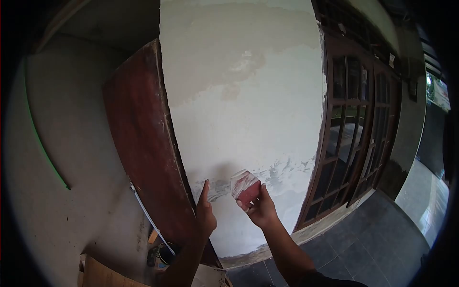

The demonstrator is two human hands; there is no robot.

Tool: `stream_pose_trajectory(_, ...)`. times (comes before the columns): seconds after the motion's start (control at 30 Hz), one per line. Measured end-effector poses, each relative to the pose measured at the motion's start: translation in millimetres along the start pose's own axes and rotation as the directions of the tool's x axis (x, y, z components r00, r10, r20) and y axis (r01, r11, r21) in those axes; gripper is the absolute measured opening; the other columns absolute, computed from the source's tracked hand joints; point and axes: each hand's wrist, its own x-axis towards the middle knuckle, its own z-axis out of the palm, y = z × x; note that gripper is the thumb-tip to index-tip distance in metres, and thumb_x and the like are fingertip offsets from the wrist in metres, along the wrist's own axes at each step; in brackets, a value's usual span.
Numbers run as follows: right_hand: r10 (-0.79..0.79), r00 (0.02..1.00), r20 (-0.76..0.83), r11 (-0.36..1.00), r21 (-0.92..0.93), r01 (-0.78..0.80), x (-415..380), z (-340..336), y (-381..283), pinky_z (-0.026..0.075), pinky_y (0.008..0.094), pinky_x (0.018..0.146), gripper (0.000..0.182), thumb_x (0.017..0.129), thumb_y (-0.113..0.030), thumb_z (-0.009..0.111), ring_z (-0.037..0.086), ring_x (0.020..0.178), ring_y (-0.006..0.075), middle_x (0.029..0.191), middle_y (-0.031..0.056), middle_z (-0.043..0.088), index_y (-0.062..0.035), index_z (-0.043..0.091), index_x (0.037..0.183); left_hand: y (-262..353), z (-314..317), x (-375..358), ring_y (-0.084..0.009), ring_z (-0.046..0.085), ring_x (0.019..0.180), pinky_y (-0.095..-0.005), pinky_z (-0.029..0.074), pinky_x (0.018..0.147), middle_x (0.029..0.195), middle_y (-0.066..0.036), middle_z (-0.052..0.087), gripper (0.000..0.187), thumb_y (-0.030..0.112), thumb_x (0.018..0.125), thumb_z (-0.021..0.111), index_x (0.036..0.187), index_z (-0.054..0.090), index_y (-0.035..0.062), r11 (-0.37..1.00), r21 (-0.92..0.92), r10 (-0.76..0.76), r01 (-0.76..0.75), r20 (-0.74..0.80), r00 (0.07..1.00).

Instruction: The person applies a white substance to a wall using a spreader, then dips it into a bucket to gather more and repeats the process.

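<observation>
A red putty scraper (pixel 249 193), its upper part smeared with whitish putty, is gripped by my right hand (pixel 262 210) at its lower right edge. The scraper is held up in front of the pale wall (pixel 248 115). To its left, my left hand (pixel 206 217) has one finger stretched upward, the fingertip right by the wall's grey, patchy band. The other fingers of that hand are partly hidden, and no object shows in it. Rough streaks of filler (pixel 282 173) run along the wall to the right of the scraper.
A dark red door (pixel 138 119) stands at the wall's left edge, with a white strip (pixel 153 222) by its foot. Brown glazed doors (pixel 351 129) are on the right, above dark floor tiles (pixel 351 244). A brown board (pixel 103 275) lies at lower left.
</observation>
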Motion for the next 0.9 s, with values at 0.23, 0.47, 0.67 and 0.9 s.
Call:
stream_pose_trajectory(0.23,-0.244,0.953,0.182,0.957,-0.116,0.267,68,80,-171,0.057,0.0442,0.095,0.050,0.107,-0.050,0.044,0.058,0.117,0.0272,0.133,0.0097,0.053,-0.0107,0.049,0.138,14,74,179,-0.0382,0.029,0.151,-0.0477,0.023,0.124,0.161,-0.022,0.035,0.079,0.057,0.102,0.045,0.157,0.032,0.0018,0.877,0.329,0.278,-0.350,0.246,0.929)
stream_pose_trajectory(0.47,-0.415,0.794,0.444,0.670,-0.442,0.597,126,149,-270,0.054,0.0339,0.092,0.053,0.107,-0.048,0.048,0.062,0.110,0.0190,0.120,0.0088,0.066,-0.0019,0.062,0.128,27,71,287,-0.0348,0.034,0.149,-0.0483,0.026,0.124,0.159,-0.019,0.038,0.088,0.058,0.091,0.062,0.152,0.039,-0.0013,0.299,0.713,0.420,-0.634,0.499,0.758)
stream_pose_trajectory(0.67,-0.350,0.137,0.927,-0.458,-0.296,0.838,162,163,-299,0.049,0.0388,0.106,0.046,0.096,-0.037,0.071,0.057,0.129,0.0229,0.134,0.0105,0.066,-0.0067,0.068,0.129,-6,41,296,-0.0303,0.036,0.149,-0.0475,0.027,0.124,0.160,-0.015,0.039,0.102,0.069,0.081,0.065,0.153,0.040,0.0018,0.004,0.726,0.365,-0.688,0.639,0.677)
stream_pose_trajectory(0.9,0.175,-0.255,0.951,-0.848,0.277,0.451,195,171,-317,0.048,0.0419,0.109,0.047,0.085,-0.034,0.079,0.056,0.131,0.0264,0.134,0.0062,0.065,-0.0132,0.071,0.127,-5,40,296,-0.0294,0.038,0.148,-0.0469,0.027,0.124,0.159,-0.014,0.041,0.104,0.068,0.076,0.069,0.151,0.043,0.0019,0.034,0.730,0.365,-0.683,0.627,0.689)
